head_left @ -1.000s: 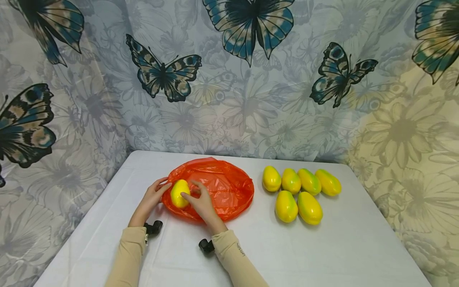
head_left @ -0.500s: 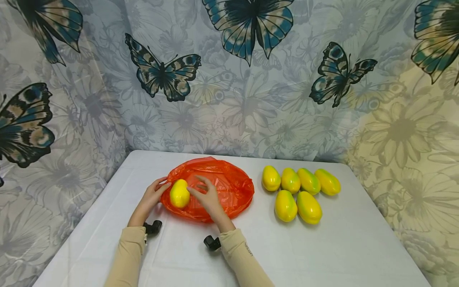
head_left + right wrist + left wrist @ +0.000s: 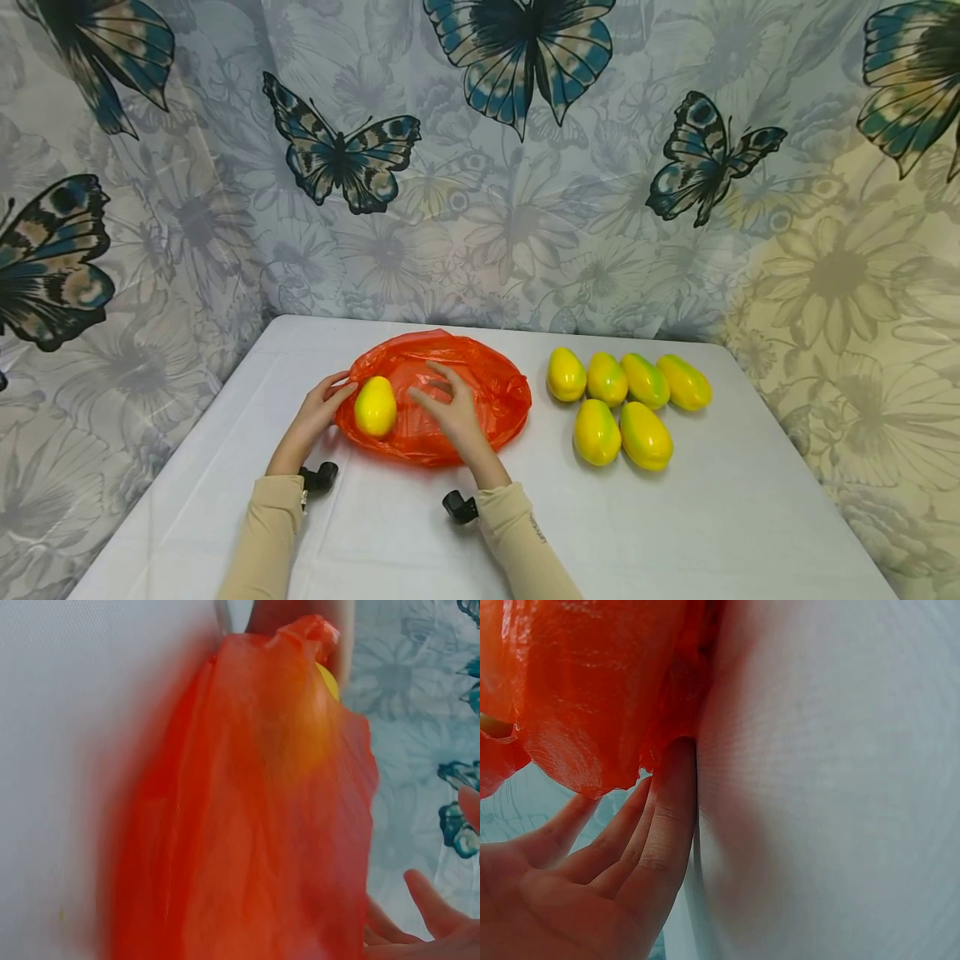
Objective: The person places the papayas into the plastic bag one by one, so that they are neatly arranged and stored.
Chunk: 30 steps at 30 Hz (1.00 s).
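Observation:
A single yellow mango point(image 3: 376, 407) stands in the left part of a red plastic bag point(image 3: 450, 446), which lies with its mouth spread wide on the table. My left hand point(image 3: 314, 419) rests against the bag's left edge. In the left wrist view its straight fingers point(image 3: 671, 810) touch the red plastic from outside. Over the middle of the bag is my right hand point(image 3: 455, 411), fingers spread and holding nothing, a short gap to the right of the mango. Through the bag wall the mango point(image 3: 328, 681) shows partly in the right wrist view.
Several yellow-green mangoes point(image 3: 597, 432) lie in two rows on the right of the white-covered table point(image 3: 720, 517). A butterfly-printed cloth point(image 3: 517, 242) hangs behind the table. Each wrist carries a small black camera point(image 3: 459, 507).
My right hand has let go of the mango and drawn away to the right, its fingers spreading. The mango stays in the bag's left part, and my left hand has hardly moved.

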{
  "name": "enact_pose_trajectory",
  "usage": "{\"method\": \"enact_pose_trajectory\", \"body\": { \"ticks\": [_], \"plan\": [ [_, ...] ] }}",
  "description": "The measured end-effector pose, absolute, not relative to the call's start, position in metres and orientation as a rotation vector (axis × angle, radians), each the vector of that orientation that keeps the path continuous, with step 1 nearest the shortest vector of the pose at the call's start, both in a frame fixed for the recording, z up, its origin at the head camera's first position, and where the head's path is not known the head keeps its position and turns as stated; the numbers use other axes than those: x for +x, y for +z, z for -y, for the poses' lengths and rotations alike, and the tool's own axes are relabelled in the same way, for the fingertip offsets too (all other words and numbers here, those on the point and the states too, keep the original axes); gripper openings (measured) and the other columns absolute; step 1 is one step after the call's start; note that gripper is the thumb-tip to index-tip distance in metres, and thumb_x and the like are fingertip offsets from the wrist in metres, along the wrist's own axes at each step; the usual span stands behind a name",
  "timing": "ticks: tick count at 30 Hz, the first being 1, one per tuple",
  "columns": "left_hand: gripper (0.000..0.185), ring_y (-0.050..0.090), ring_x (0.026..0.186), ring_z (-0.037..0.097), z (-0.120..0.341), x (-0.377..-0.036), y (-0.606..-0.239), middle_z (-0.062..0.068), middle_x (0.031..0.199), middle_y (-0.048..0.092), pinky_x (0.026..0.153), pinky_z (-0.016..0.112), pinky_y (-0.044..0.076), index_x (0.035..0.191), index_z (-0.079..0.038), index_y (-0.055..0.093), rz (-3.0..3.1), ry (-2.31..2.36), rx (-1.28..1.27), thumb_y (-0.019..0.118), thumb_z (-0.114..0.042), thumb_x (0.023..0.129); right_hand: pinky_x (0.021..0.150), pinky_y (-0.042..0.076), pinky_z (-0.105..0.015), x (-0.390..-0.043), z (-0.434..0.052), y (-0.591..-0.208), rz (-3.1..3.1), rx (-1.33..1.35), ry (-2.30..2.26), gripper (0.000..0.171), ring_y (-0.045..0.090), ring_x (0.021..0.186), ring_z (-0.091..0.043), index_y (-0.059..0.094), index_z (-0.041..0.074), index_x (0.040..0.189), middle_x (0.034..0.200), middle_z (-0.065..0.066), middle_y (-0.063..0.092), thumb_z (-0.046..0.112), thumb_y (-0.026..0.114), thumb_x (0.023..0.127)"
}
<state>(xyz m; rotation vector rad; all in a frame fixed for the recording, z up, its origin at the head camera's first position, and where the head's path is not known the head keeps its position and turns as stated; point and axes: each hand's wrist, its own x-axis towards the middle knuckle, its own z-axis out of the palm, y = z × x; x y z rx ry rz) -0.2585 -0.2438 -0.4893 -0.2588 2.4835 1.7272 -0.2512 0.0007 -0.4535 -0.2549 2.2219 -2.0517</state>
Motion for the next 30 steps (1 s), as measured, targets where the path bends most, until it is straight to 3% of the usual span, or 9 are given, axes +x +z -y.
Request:
{"method": "enact_pose_trajectory", "body": {
  "ticks": [7, 14, 24, 30],
  "plan": [
    [0.070, 0.053, 0.123, 0.033, 0.245, -0.257, -0.490, 0.026, 0.149, 0.041, 0.083, 0.023, 0.052, 0.153, -0.009, 0.028, -2.481, 1.728, -0.262, 0.047, -0.050, 0.099, 0.099, 0.052, -0.047, -0.250, -0.014, -0.444, -2.261, -0.259, -2.051, 0.056, 0.048, 0.131, -0.037, 0.052, 0.015, 0.139, 0.144, -0.013, 0.050, 0.026, 0.074, 0.088],
    [0.070, 0.054, 0.122, 0.032, 0.244, -0.258, -0.489, 0.026, 0.149, 0.041, 0.080, 0.020, 0.051, 0.153, -0.009, 0.028, -2.486, 1.732, -0.253, 0.048, -0.050, 0.099, 0.100, 0.051, -0.046, -0.252, -0.027, -0.447, -2.264, -0.227, -2.077, 0.057, 0.047, 0.133, -0.036, 0.053, 0.023, 0.138, 0.145, -0.010, 0.049, 0.031, 0.075, 0.086],
    [0.071, 0.052, 0.123, 0.033, 0.245, -0.259, -0.490, 0.025, 0.150, 0.040, 0.083, 0.023, 0.052, 0.152, -0.010, 0.028, -2.484, 1.723, -0.268, 0.048, -0.051, 0.099, 0.111, 0.037, -0.056, -0.256, -0.048, -0.446, -2.324, -0.270, -2.115, 0.056, 0.045, 0.134, -0.038, 0.054, 0.017, 0.137, 0.147, -0.008, 0.048, 0.024, 0.075, 0.086],
    [0.070, 0.052, 0.123, 0.033, 0.245, -0.259, -0.490, 0.025, 0.150, 0.040, 0.085, 0.024, 0.052, 0.152, -0.010, 0.029, -2.484, 1.718, -0.273, 0.048, -0.051, 0.099, 0.109, 0.040, -0.053, -0.254, -0.063, -0.444, -2.361, -0.212, -2.110, 0.058, 0.045, 0.135, -0.036, 0.053, 0.019, 0.138, 0.146, -0.010, 0.049, 0.027, 0.076, 0.085]
  ]
}}
